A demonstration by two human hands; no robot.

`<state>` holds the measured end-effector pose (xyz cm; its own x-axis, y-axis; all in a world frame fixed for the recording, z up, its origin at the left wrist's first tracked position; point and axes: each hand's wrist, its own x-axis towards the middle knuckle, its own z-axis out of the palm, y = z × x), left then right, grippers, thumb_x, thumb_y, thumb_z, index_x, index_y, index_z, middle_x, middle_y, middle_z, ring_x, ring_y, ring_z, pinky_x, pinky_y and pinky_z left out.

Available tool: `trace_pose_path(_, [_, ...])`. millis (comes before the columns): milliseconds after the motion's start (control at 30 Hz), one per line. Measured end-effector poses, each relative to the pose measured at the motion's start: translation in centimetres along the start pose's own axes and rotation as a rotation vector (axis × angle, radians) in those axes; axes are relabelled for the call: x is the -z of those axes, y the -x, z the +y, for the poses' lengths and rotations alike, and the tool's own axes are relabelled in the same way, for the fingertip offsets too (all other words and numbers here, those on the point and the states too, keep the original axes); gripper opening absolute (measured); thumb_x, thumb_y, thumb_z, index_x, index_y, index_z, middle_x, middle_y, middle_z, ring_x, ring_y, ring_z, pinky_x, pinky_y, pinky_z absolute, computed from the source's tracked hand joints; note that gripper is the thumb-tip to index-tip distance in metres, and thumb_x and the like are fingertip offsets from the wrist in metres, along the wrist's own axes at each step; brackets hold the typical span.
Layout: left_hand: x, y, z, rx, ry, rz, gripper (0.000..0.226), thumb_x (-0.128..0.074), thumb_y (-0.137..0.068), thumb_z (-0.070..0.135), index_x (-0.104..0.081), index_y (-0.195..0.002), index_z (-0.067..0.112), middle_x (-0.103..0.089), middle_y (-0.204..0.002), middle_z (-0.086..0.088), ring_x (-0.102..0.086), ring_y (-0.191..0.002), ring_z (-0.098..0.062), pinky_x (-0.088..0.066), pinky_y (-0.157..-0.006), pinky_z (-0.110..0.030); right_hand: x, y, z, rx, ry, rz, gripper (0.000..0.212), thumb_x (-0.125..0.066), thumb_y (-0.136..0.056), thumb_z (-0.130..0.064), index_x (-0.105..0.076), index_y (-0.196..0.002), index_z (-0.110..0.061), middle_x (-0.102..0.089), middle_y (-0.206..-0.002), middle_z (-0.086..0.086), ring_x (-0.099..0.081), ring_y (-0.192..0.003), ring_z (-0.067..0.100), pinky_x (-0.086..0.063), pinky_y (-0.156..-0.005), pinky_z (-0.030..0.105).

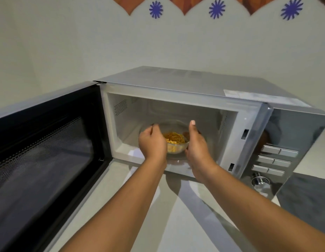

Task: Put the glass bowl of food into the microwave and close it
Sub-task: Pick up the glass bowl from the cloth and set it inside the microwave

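Observation:
A clear glass bowl (176, 149) with yellow-orange food strips sits low inside the cavity of the silver microwave (185, 84), near the front opening. My left hand (152, 140) grips the bowl's left side with curled fingers. On the bowl's right side, my right hand (196, 142) cups it with the thumb raised. Both hands hide the bowl's sides and part of its rim. Whether the bowl rests on the cavity floor I cannot tell. The microwave door (43, 151) stands wide open to the left, its dark mesh window facing me.
The control panel (274, 157) with grey buttons and a metal knob (259, 180) is on the microwave's right. The microwave stands on a pale counter (158, 224) against a white wall. A darker grey surface (307, 199) lies at the right.

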<state>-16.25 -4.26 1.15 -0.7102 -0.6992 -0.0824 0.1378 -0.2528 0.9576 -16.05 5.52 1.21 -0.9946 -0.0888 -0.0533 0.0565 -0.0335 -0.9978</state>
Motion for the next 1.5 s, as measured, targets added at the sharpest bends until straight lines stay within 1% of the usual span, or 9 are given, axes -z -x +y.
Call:
trace_pose_path(100, [-1.5, -1.8, 0.0, -0.034, -0.04, 0.014, 0.028, -0.055, -0.092, 0.021, -0.061, -0.064, 0.02, -0.063, -0.069, 0.001, -0.06, -0.068, -0.017, -0.051, -0.067, -0.034, -0.2, -3.2, -0.1, -0.045, -0.008, 0.053, 0.055, -0.028, -0.091, -0.066, -0.057, -0.095, -0.02, -0.066, -0.098, 0.003, -0.062, -0.097, 0.018, -0.045, -0.088, 0.032])
trace_pose_path(200, [-2.7, -3.9, -0.7, -0.039, -0.063, 0.036, 0.024, -0.059, -0.09, 0.022, -0.065, -0.067, 0.025, -0.069, -0.078, 0.005, -0.065, -0.081, -0.019, -0.053, -0.081, -0.037, -1.4, -5.9, -0.7, -0.063, 0.001, 0.132, 0.081, -0.021, -0.08, -0.081, -0.048, -0.131, -0.025, -0.058, -0.125, 0.002, -0.054, -0.113, 0.023, -0.038, -0.103, 0.042])
trace_pose_path(300, [-3.4, -5.6, -1.5, -0.055, -0.151, 0.045, 0.028, -0.055, -0.09, 0.022, -0.064, -0.064, 0.02, -0.069, -0.077, -0.002, -0.064, -0.081, -0.026, -0.05, -0.079, -0.035, -2.4, -8.7, -0.2, -0.054, -0.01, 0.216, 0.11, -0.015, -0.054, -0.094, -0.05, -0.134, -0.029, -0.06, -0.132, 0.009, -0.056, -0.115, 0.032, -0.041, -0.104, 0.051])
trace_pose_path(500, [-4.3, -7.7, -2.0, -0.121, -0.304, 0.039, 0.027, -0.052, -0.091, 0.019, -0.074, -0.086, 0.003, -0.072, -0.092, -0.017, -0.056, -0.077, -0.029, -0.042, -0.072, -0.031, -2.9, -10.1, -0.4, -0.04, -0.016, 0.227, 0.097, -0.019, -0.071, -0.087, -0.043, -0.142, -0.026, -0.05, -0.144, 0.01, -0.047, -0.128, 0.033, -0.033, -0.104, 0.045])
trace_pose_path(633, [-4.6, -8.7, -2.2, -0.17, -0.316, 0.046, 0.025, -0.055, -0.089, 0.016, -0.072, -0.078, 0.001, -0.069, -0.083, -0.019, -0.054, -0.071, -0.03, -0.039, -0.066, -0.03, -2.9, -11.2, 0.3, -0.008, 0.008, 0.187, 0.104, -0.017, -0.064, -0.086, -0.037, -0.145, -0.025, -0.044, -0.149, 0.013, -0.043, -0.132, 0.035, -0.032, -0.108, 0.05])
trace_pose_path(800, [-5.4, -9.8, -2.5, -0.223, -0.368, -0.013, 0.034, -0.054, -0.087, 0.013, -0.053, -0.053, 0.009, -0.054, -0.058, -0.01, -0.049, -0.059, -0.027, -0.034, -0.059, -0.029, -2.5, -12.1, 0.6, 0.146, 0.006, 0.206, 0.062, -0.022, -0.092, -0.048, -0.036, -0.144, -0.018, -0.044, -0.145, 0.022, -0.045, -0.128, 0.04, -0.035, -0.107, 0.054])
trace_pose_path(933, [-5.8, -10.4, -3.1, -0.235, -0.38, -0.027, 0.039, -0.055, -0.086, 0.011, -0.048, -0.048, 0.014, -0.051, -0.053, -0.006, -0.048, -0.054, -0.023, -0.032, -0.058, -0.028, -2.4, -13.2, 0.9, 0.019, -0.134, 0.224, 0.063, -0.023, -0.09, -0.069, -0.049, -0.131, -0.029, -0.053, -0.126, 0.005, -0.05, -0.104, 0.022, -0.034, -0.097, 0.036])
trace_pose_path(1233, [-6.1, -10.8, -3.6, -0.245, -0.372, -0.039, 0.042, -0.054, -0.086, 0.011, -0.044, -0.045, 0.015, -0.046, -0.048, -0.002, -0.042, -0.048, -0.013, -0.029, -0.051, -0.028, -2.6, -14.1, 1.5, -0.048, -0.137, 0.267, 0.099, -0.02, -0.068, -0.086, -0.047, -0.139, -0.023, -0.052, -0.141, 0.006, -0.049, -0.125, 0.027, -0.033, -0.11, 0.045])
trace_pose_path(1500, [-5.5, -10.9, -3.7, -0.214, -0.388, -0.073, 0.048, -0.054, -0.091, 0.021, -0.039, -0.045, 0.019, -0.042, -0.049, -0.001, -0.04, -0.052, -0.019, -0.027, -0.059, -0.03, -1.6, -14.1, 1.5, -0.009, -0.143, 0.227, 0.067, -0.027, -0.094, -0.062, -0.058, -0.124, -0.01, -0.06, -0.121, 0.018, -0.055, -0.111, 0.029, -0.035, -0.092, 0.032])
